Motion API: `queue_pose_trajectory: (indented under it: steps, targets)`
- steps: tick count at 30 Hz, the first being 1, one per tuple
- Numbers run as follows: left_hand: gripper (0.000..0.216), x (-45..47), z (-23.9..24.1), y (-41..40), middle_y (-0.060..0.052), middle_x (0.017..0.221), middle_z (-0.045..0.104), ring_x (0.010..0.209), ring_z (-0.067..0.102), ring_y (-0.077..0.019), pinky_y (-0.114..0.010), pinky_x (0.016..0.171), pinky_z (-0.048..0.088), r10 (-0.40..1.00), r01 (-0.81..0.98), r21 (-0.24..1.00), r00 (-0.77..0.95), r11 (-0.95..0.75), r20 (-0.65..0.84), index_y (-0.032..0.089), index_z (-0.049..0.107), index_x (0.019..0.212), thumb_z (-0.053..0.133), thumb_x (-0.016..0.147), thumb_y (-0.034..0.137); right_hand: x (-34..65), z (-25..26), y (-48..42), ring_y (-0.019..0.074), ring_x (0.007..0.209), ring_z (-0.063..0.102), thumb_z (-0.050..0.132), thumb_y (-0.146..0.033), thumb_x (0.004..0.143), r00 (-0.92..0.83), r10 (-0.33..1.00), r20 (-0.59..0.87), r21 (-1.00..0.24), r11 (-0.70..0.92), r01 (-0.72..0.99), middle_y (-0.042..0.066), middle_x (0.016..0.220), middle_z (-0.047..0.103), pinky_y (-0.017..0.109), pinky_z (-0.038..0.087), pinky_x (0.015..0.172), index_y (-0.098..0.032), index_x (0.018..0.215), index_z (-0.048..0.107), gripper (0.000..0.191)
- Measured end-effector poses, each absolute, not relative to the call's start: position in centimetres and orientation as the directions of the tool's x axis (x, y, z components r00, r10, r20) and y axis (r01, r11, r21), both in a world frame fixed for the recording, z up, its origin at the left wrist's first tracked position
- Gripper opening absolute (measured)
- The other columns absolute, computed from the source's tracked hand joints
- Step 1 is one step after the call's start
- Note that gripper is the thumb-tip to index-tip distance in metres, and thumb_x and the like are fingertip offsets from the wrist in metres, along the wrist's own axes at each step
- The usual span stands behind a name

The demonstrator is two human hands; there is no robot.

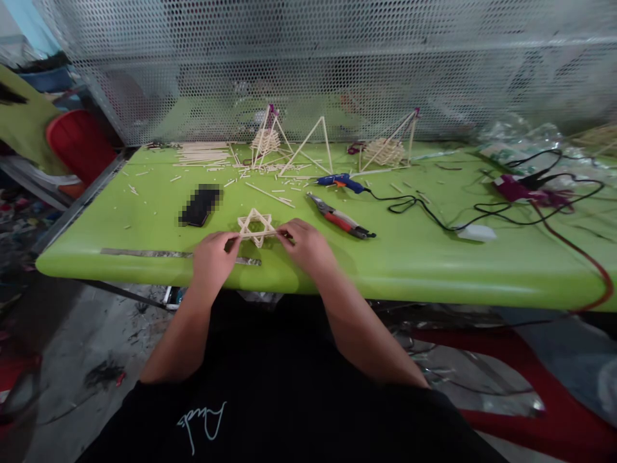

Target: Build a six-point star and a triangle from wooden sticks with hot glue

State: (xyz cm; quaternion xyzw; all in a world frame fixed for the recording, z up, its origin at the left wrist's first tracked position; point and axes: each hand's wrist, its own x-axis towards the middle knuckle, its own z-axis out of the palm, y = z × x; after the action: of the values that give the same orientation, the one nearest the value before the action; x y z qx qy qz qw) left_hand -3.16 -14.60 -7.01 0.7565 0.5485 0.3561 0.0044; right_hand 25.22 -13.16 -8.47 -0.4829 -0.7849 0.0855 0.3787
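Six-pointed wooden-stick star [259, 234] is over the table [409, 257] near its front edge; the left hand [215, 256] pinches the star's near left corner, the right hand [308, 247] its near right corner. Light, even pressure should keep it from twisting.

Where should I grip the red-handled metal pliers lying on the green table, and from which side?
I'd take the red-handled metal pliers around both handles, from above and the near right. They lie flat, handles slanting toward that side, pointed nose aimed far left. The bare right hand is nearest, but it pinches the pale wooden six-pointed star.
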Motion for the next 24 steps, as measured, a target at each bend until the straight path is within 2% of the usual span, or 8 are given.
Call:
queue_pose_trajectory:
  steps: [19, 24]
  targets:
    - [0.017, -3.18, -7.09, -14.78, -0.012, 0.116, 0.092, 0.107, 0.088, -0.0328, -0.049, 0.100, 0.072, 0.812, 0.822, 0.381, 0.158, -0.423, 0.562, 0.025, 0.090, 0.116, 0.077, 0.113, 0.035, 25.15, -8.68, -13.11, 0.0322, 0.101, 0.080, 0.070, -0.030, 0.116, -0.234, 0.820, 0.521, -0.502, 0.517, 0.693, 0.012, 0.112, 0.085, 0.047, 0.067, 0.092, -0.029, 0.115, 0.084, 0.015]
    - [0.022, -3.14, -6.78, -14.99, -0.015, 0.128, 0.091, 0.122, 0.086, -0.0340, -0.053, 0.114, 0.069, 0.769, 0.803, 0.378, 0.148, -0.460, 0.622, 0.023, 0.086, 0.128, 0.079, 0.112, 0.036, 25.41, -8.32, -13.71, 0.0331, 0.105, 0.081, 0.074, -0.034, 0.115, -0.206, 0.804, 0.558, -0.498, 0.523, 0.692, 0.012, 0.113, 0.085, 0.049, 0.068, 0.095, -0.028, 0.115, 0.082, 0.010]
